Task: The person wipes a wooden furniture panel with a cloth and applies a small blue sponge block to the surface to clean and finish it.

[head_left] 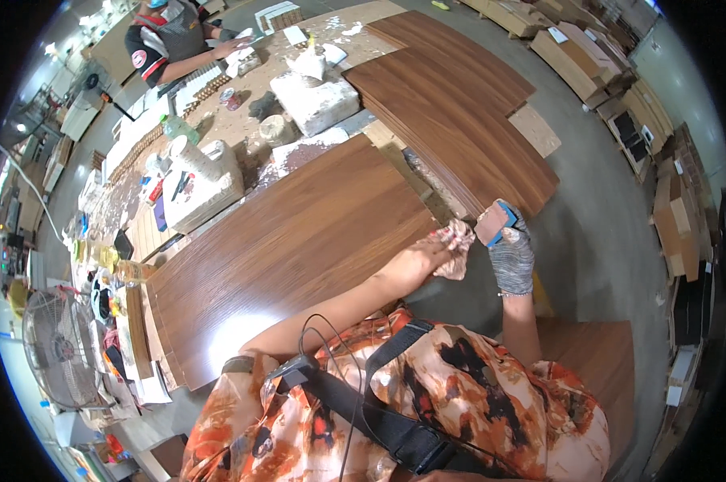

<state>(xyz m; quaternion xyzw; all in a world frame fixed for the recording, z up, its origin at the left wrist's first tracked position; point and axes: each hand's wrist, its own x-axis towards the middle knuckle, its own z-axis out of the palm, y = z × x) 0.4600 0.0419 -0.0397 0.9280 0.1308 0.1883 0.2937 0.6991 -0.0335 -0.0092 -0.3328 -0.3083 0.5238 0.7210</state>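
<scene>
A brown wood-grain panel (299, 233) lies flat on the workbench in front of me. At its right corner my left hand (429, 255), bare, is closed on a crumpled pale pink cloth (458, 259). My right hand (514, 261) wears a grey knitted glove and is raised just off the panel's right side. Its fingers grip a blue sanding block (495, 223) with a tan face turned up. Part of the gloved fingers is hidden behind the block.
Stacked brown panels (467, 120) rest beyond my right hand. White foam blocks (315, 100) and a green bottle (178, 128) stand on the cluttered bench. A co-worker (174, 44) works at the far left. A fan (62, 345) is at left; cartons (676, 217) line the right.
</scene>
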